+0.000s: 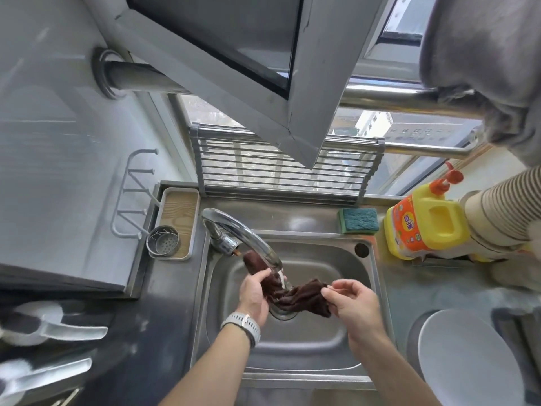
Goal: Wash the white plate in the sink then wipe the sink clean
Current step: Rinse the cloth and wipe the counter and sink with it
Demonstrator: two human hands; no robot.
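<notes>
Cloth (288, 294), dark brown: held over sink (345, 341) under running tap (243, 238), left hand (254, 294) gripping one end, right hand (348, 300) pinching the other. White plate (462, 361) on surface right of sink. Advice: wet through, wring, then wipe basin.

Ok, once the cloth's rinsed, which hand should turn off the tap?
Probably the left hand: it grips the brown cloth nearest the faucet base, while the right hand is farther away.
</notes>
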